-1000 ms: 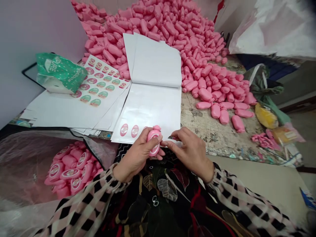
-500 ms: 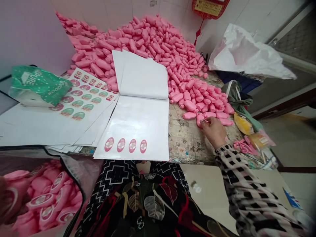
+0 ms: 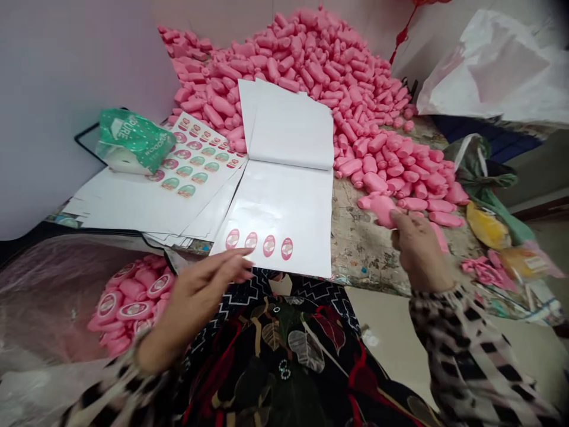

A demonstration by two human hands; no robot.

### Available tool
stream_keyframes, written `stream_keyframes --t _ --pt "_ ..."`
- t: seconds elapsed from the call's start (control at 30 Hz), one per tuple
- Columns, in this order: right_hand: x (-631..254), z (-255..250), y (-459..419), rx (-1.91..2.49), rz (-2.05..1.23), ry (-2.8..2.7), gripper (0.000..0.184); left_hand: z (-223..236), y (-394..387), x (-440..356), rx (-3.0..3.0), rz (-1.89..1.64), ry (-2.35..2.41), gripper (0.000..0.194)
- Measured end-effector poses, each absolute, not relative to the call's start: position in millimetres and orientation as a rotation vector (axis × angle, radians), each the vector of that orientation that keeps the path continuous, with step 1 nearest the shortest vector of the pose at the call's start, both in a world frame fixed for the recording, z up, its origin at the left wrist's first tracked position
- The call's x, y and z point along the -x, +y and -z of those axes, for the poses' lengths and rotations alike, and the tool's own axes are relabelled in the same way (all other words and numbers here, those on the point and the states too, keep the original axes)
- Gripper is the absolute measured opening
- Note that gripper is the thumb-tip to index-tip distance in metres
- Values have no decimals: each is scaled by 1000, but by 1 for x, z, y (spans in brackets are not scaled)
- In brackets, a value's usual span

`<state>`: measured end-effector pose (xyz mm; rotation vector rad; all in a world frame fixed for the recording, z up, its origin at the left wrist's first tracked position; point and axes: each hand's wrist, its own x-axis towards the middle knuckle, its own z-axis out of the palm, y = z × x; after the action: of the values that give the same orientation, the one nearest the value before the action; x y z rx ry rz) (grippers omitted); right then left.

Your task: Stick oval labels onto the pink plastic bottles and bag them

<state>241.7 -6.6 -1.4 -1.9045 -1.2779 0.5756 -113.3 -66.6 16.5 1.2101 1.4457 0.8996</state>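
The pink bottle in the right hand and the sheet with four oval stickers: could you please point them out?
Pink bottle (image 3: 383, 209), head view: on its body.
Sheet with four oval stickers (image 3: 284, 204), head view: on its bare middle.

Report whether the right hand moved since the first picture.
Yes: the right hand went from the near edge of the label sheet rightward, past its right edge.

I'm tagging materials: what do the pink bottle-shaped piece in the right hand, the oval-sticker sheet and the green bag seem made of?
Pink bottle-shaped piece: probably plastic or rubber, matte; smooth, evenly colored, though blurred.
Oval-sticker sheet: likely coated paper, glossy; thin, with glare.
Green bag: apparently plastic film, slightly shiny; crumpled.
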Motion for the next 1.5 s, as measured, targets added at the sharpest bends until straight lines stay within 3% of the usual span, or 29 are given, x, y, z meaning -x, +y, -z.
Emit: stream_keyframes --t 0.13,0.27,0.4,0.5,0.6,0.77,0.93,1.5 --pt "-150 -4 -49 1517 -1228 -1189 33 2 -55 56 -836 -813 921 46" --pt "-103 1 -70 1256 -1465 -1531 26 11 -53 45 -620 -985 802 33" --pt "-119 10 -55 1506 -1022 -1929 28 8 -51 70 -753 -1070 1060 27" --pt "-131 18 -38 1768 -555 -2068 30 12 -53 81 -1190 -877 1366 22" --pt "-128 23 -32 1809 -350 -2158 25 20 -57 79 -1718 -671 1398 17" --pt "-115 25 -34 1853 -160 -2242 23 27 -60 74 -2184 -452 1307 37" --pt "-116 21 -33 1847 -106 -2321 24 31 -63 78 -2291 -237 1315 44" --pt "-112 35 -41 1789 -434 -2041 19 48 -63 75 -2381 -235 1283 48"
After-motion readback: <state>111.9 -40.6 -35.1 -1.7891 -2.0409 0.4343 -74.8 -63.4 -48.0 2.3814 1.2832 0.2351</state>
